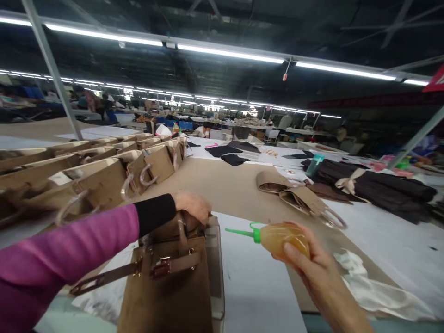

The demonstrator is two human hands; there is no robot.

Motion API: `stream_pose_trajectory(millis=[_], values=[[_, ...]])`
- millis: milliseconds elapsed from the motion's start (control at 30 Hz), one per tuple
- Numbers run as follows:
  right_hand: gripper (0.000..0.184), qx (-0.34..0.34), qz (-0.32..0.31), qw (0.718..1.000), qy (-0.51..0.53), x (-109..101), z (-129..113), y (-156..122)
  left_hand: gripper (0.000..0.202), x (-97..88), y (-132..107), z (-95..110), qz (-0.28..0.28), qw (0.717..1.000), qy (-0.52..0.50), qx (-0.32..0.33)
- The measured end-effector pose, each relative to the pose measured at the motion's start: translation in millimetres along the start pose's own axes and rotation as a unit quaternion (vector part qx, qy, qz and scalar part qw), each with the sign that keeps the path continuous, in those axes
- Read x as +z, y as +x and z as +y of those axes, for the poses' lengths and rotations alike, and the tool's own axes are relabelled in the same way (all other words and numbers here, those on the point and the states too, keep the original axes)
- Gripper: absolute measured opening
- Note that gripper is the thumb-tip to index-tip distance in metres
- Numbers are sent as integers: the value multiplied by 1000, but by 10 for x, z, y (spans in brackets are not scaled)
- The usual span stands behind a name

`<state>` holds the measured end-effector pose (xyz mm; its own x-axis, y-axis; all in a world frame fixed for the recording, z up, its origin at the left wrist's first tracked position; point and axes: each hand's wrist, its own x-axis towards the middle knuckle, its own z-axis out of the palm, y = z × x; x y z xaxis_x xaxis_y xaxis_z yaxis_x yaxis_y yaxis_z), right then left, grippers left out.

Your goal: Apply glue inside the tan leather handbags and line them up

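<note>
A brown handbag point(173, 291) stands in front of me, with a strap, a metal buckle and a handle on its front. My left hand point(192, 206) reaches over its top and is closed on the upper edge; the fingertips are partly hidden. To the right of the bag, my right hand point(308, 252) is wrapped around a squeeze bottle point(282, 236) of amber liquid, probably glue. The bottle lies sideways in the grip. Its long green nozzle points left towards the bag, apart from it.
Rows of similar brown bags point(100, 180) stand at the left. Folded brown bag pieces point(298, 199) lie at the right, near dark fabric point(381, 185) and a teal cup point(315, 164). Crumpled white plastic point(374, 286) rests at the front right. Black pieces point(232, 157) lie farther back.
</note>
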<state>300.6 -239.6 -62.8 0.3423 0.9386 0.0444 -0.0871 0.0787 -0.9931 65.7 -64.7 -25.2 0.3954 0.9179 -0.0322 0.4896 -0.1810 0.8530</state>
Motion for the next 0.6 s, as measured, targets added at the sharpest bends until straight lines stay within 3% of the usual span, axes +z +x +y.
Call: stream_pose_trajectory(millis=[167,333,467,600], values=[[61,-64,17,988,-138,-14,52,25,25,141,27,-49,-224,971,66,42],[57,-103,-8,979,-177,45,105,106,29,119,92,-136,-261,954,86,119],[51,-151,-36,966,-208,36,157,174,34,188,285,-214,-344,898,198,189],[44,-211,-55,946,-240,48,151,200,29,220,413,-252,-422,846,232,227]])
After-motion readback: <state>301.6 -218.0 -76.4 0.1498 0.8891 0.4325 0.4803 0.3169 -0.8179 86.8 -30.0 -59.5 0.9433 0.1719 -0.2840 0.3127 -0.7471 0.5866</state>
